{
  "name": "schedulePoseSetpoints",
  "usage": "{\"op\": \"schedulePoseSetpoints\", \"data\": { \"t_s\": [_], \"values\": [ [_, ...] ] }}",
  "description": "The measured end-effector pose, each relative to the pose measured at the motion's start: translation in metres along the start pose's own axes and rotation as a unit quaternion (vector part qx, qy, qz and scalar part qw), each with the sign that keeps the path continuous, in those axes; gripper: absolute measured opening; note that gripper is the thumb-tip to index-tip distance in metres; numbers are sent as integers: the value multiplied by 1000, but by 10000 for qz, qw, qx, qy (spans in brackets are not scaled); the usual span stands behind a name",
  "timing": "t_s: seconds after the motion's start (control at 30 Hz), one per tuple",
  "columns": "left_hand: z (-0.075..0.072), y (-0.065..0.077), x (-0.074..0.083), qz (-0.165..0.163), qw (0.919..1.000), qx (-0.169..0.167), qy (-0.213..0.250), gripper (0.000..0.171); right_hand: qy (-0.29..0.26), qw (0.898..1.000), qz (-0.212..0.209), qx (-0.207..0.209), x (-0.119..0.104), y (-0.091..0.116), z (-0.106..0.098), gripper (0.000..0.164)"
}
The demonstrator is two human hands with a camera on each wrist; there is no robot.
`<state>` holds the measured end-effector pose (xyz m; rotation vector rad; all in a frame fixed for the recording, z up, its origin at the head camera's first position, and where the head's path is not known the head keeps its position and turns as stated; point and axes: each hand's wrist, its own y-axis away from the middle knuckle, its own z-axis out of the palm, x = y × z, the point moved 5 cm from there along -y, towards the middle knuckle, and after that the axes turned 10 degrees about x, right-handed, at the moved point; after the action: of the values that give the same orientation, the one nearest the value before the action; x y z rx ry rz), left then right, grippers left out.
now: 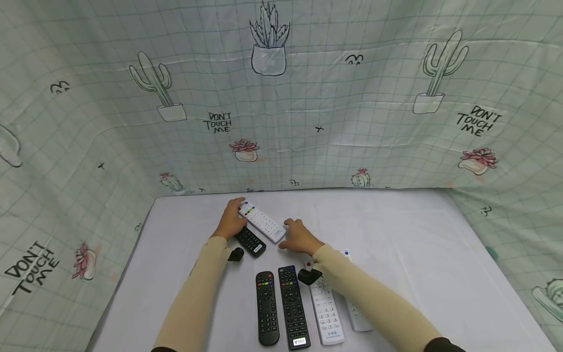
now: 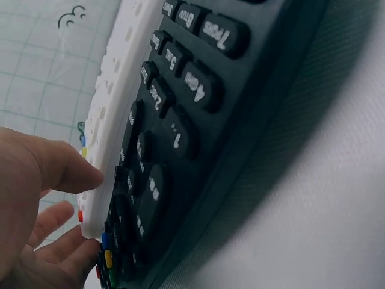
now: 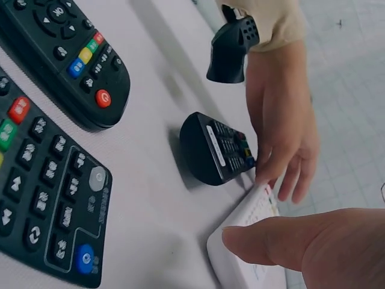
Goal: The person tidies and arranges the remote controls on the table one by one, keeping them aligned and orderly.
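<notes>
A black remote (image 2: 204, 138) slants from one o'clock down to seven, where its coloured buttons sit (blue, yellow and green among them). Along its ten o'clock side lies a white remote (image 2: 111, 138). The left hand (image 2: 18, 205), at eight o'clock, grips the white remote near its end. Gridded cloth (image 2: 48, 78) shows toward ten, pale table (image 2: 313, 211) toward four.

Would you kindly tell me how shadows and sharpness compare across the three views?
Head view: soft, fairly even light, with lettering on the small black remote too small to read; left wrist view: a broad shadow alongside that remote, but its digits 7 and 4 legible; right wrist view: soft shadow bands on the white cloth, and only faint print on the white remote.
</notes>
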<state>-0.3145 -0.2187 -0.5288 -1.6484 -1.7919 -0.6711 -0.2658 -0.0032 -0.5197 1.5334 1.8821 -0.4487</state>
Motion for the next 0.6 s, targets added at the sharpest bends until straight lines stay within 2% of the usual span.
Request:
{"op": "schedulePoseSetpoints", "data": {
  "t_s": [0.23,0.6],
  "values": [
    [2,-4,-1,-148,9997,-84,-169,67,-153,9996,176,164,-7,-4,7,79],
    [4,-4,5,11,9985,-50,-548,64,-225,9976,140,634,-7,-9,10,67]
  ]
}}
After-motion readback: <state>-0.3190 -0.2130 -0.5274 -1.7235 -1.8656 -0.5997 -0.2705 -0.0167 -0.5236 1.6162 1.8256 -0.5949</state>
